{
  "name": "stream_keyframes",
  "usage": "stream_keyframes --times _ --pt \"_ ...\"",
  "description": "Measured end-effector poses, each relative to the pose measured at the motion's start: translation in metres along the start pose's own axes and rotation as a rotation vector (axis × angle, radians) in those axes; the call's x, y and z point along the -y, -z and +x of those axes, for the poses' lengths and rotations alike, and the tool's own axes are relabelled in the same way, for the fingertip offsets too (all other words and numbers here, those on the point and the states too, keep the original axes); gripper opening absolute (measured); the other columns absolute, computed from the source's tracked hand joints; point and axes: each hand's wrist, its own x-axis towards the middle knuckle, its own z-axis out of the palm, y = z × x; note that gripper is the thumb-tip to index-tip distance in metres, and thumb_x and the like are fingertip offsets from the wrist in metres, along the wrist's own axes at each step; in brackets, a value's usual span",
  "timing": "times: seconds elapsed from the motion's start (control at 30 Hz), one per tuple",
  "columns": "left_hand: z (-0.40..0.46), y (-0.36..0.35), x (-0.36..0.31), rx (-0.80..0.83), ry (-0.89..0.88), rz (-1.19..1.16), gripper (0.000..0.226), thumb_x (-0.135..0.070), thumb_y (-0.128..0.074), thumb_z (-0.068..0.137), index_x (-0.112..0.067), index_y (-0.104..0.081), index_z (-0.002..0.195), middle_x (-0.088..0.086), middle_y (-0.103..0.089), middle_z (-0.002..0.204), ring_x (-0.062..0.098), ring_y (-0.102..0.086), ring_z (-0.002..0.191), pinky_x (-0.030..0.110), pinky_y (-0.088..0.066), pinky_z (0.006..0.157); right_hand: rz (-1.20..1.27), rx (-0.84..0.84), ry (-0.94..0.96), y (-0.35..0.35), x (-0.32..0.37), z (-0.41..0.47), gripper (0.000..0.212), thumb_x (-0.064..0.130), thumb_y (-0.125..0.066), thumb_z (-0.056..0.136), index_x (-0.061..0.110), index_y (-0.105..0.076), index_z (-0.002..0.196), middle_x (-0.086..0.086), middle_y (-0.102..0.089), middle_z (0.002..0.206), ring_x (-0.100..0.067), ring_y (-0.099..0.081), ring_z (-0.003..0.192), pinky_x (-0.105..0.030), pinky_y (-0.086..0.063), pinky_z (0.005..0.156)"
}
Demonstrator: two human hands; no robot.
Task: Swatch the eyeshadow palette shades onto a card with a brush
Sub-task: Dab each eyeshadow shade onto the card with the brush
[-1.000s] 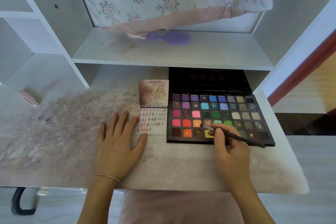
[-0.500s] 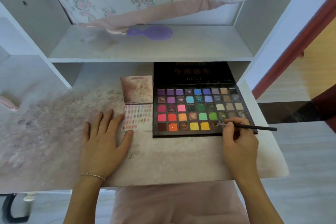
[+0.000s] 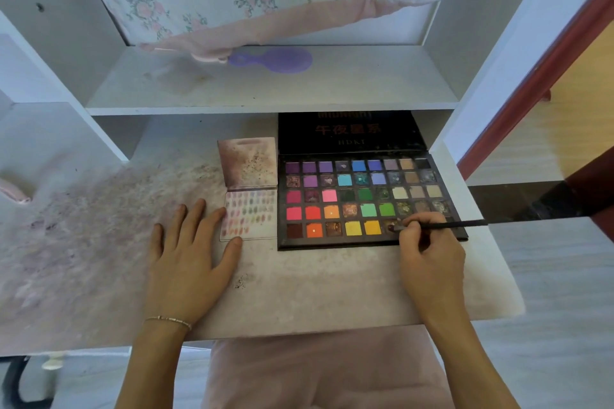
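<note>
The fingers (image 3: 419, 226) of the right hand (image 3: 432, 256) pinch the thin black brush (image 3: 445, 225) close to its head, curled tight around the handle, while the long end of the handle points out to the right past the palette's edge. Half a second ago the brush tip sat in much the same spot on the bottom row; a second ago it was further left, over the orange and yellow pans. Now the tip rests in the dark brown shimmer pan just right of the two yellow ones. The left hand (image 3: 189, 249) has kept its place, lying flat on the stained pink-white desk top (image 3: 315, 285) with fingers straight and spread, the index fingertip and the thumb tip touching the left edge of the small white swatch card (image 3: 250, 214).

The large black eyeshadow palette (image 3: 365, 199) lies open on the desk just right of the card, its lid propped back under the shelf. It holds five rows of square pans: purples and blues at the top, pinks, reds, greens and oranges below, muted beige and glitter shades to the right. Several pans look worn or crumbled. The card carries rows of faint pastel dabs, and its hinged flap stands up behind, smudged brown.
</note>
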Motion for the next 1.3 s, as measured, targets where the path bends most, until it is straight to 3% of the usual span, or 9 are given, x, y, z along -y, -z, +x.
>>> stream_keyframes --times 0.37,0.5,0.6,0.7,0.87,0.97,1.1,1.3 --pt "0.001 0.002 -0.001 0.014 0.002 -0.004 0.070 -0.063 -0.016 0.077 -0.032 -0.033 0.137 -0.003 -0.020 0.152 0.017 -0.006 0.142 0.041 0.003 0.114 0.018 -0.007 0.040 -0.001 0.003 -0.001 0.032 0.003 -0.048 0.088 0.033 -0.048 0.076 0.012 -0.057 0.077 0.010 -0.055 0.077 -0.003 -0.043 0.058" --pt "0.000 0.002 -0.001 0.008 -0.003 0.003 0.078 -0.067 -0.008 0.073 -0.031 -0.033 0.137 -0.002 -0.020 0.152 0.017 -0.006 0.142 0.040 0.004 0.114 0.059 0.032 0.118 -0.010 0.011 -0.002 0.036 -0.001 -0.050 0.087 0.034 -0.049 0.080 0.009 -0.058 0.076 0.003 -0.057 0.075 -0.006 -0.044 0.057" --pt "0.000 0.004 -0.001 0.003 -0.001 -0.007 0.079 -0.067 -0.008 0.072 -0.030 -0.034 0.137 -0.002 -0.022 0.152 0.017 -0.007 0.142 0.040 0.004 0.114 0.142 0.105 0.186 -0.024 0.023 -0.005 0.037 -0.004 -0.053 0.086 0.033 -0.049 0.082 0.008 -0.057 0.069 -0.003 -0.057 0.069 -0.010 -0.045 0.054" --pt "-0.001 0.004 -0.001 0.004 0.005 0.009 0.079 -0.067 -0.006 0.072 -0.032 -0.032 0.138 -0.004 -0.020 0.152 0.016 -0.005 0.142 0.039 0.005 0.113 0.225 0.217 0.215 -0.042 0.034 -0.008 0.035 -0.002 -0.054 0.086 0.033 -0.050 0.079 0.010 -0.059 0.074 -0.004 -0.055 0.060 -0.010 -0.043 0.051" --pt "-0.002 0.003 -0.001 0.000 0.011 0.036 0.077 -0.066 -0.003 0.073 -0.035 -0.027 0.139 -0.006 -0.016 0.153 0.014 -0.002 0.142 0.037 0.008 0.113 0.170 0.342 0.202 -0.077 0.044 -0.015 0.024 0.010 -0.059 0.085 0.032 -0.051 0.078 0.018 -0.059 0.070 -0.001 -0.056 0.064 -0.008 -0.040 0.054" --pt "-0.002 0.002 -0.001 -0.017 0.007 0.041 0.075 -0.065 -0.005 0.074 -0.034 -0.030 0.138 -0.005 -0.018 0.153 0.015 -0.005 0.142 0.038 0.006 0.113 0.139 0.389 0.230 -0.091 0.048 -0.020 0.015 0.021 -0.054 0.083 0.034 -0.051 0.078 0.010 -0.061 0.069 -0.005 -0.058 0.067 -0.019 -0.047 0.056" --pt "-0.002 0.001 -0.002 -0.025 -0.005 0.038 0.072 -0.064 -0.009 0.076 -0.032 -0.034 0.137 -0.004 -0.022 0.151 0.017 -0.010 0.142 0.039 0.004 0.113 0.039 0.397 0.266 -0.100 0.047 -0.021 0.008 0.026 -0.052 0.083 0.022 -0.058 0.081 0.004 -0.065 0.075 -0.013 -0.060 0.073 -0.036 -0.051 0.064" --pt "-0.002 -0.001 -0.002 -0.036 -0.011 0.043 0.069 -0.061 -0.013 0.078 -0.031 -0.038 0.135 -0.003 -0.026 0.150 0.019 -0.013 0.141 0.040 0.001 0.113 -0.004 0.400 0.278 -0.100 0.045 -0.018 0.005 0.013 -0.057 0.086 0.018 -0.060 0.085 0.002 -0.062 0.079 -0.014 -0.058 0.077 -0.035 -0.051 0.066"
